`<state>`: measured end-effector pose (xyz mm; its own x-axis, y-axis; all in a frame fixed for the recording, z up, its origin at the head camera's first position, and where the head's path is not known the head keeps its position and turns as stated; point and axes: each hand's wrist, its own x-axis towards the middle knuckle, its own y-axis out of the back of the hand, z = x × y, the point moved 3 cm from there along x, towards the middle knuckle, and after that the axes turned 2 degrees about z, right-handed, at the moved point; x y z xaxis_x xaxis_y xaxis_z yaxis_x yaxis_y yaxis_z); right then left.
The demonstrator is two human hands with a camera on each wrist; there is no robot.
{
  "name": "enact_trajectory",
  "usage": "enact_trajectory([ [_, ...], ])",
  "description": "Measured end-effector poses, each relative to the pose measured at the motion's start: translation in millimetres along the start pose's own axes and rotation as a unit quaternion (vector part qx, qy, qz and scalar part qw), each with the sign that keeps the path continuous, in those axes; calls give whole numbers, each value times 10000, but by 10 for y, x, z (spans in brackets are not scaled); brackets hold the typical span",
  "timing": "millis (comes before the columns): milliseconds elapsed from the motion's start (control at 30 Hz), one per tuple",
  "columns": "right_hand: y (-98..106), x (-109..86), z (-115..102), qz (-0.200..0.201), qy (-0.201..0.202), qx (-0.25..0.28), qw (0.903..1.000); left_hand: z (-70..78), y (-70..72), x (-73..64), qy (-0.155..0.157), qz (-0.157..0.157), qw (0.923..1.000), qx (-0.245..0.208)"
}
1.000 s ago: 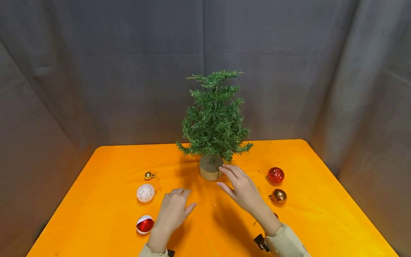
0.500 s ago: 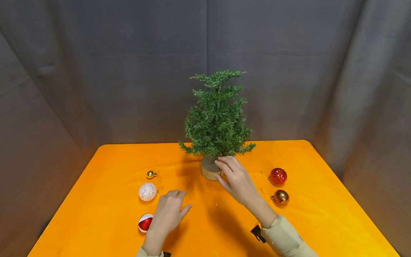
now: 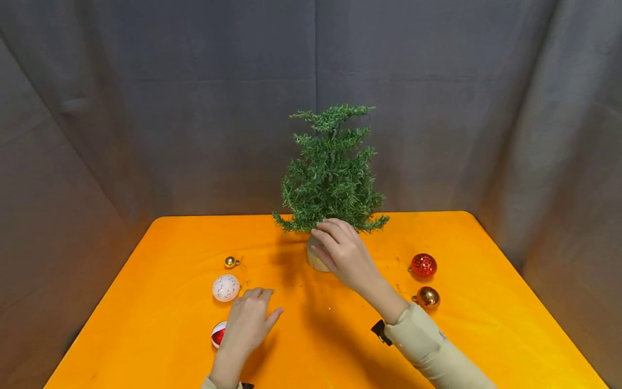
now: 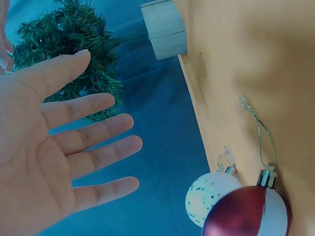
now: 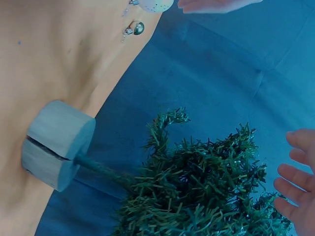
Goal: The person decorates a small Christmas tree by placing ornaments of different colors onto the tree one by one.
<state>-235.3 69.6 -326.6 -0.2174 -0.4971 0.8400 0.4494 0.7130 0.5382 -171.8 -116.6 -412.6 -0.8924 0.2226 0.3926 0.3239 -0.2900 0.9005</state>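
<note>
A small artificial Christmas tree (image 3: pixel 332 178) stands upright near the back of the table on a round wooden base (image 3: pixel 317 260). My right hand (image 3: pixel 345 256), holding nothing, hovers before its lower branches and hides part of the base; whether it touches them I cannot tell. With fingers spread, my left hand (image 4: pixel 64 147) is raised above the table and empty. In the head view it partly covers a red-and-white bauble (image 3: pixel 218 335). Just beyond lie a white speckled bauble (image 3: pixel 225 288) and a small gold bauble (image 3: pixel 230 262).
On the right side of the orange-covered table (image 3: pixel 486 324) lie a shiny red bauble (image 3: pixel 423 266) and a bronze bauble (image 3: pixel 428 297), with thin hanging loops. A grey curtain (image 3: pixel 218 135) surrounds the back and sides.
My right hand has moved left and farther forward, now in front of the tree's base. My left hand has drifted slightly left, covering more of the red-and-white bauble. The head view has shifted slightly.
</note>
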Motion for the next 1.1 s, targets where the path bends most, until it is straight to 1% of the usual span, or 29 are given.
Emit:
enact_trajectory([
  [200, -91, 105, 26, -160, 80, -61, 9998, -57, 10, -48, 27, 189, 9998, 78],
  [367, -182, 162, 47, -268, 163, -280, 9991, -106, 38, -87, 19, 191, 9998, 78],
  [533, -269, 222, 79, -166, 154, -572, 9981, -164, 71, -125, 39, 225, 9997, -11],
  [633, -308, 251, 104, -81, 140, -615, 9980, -208, 93, -152, 54, 312, 9995, -5],
  [733, -334, 261, 131, -97, 141, -675, 9976, -251, 113, -175, 115, 342, 9993, -53],
  [833, -354, 265, 150, -145, 130, -737, 9971, -289, 131, -194, 340, 124, 9987, -361],
  [967, -376, 279, 165, -237, 119, -700, 9972, -321, 153, -214, 676, -176, 9942, -823],
  [1100, -401, 279, 178, -328, 141, -671, 9971, -377, 159, -253, 833, -288, 9913, -973],
])
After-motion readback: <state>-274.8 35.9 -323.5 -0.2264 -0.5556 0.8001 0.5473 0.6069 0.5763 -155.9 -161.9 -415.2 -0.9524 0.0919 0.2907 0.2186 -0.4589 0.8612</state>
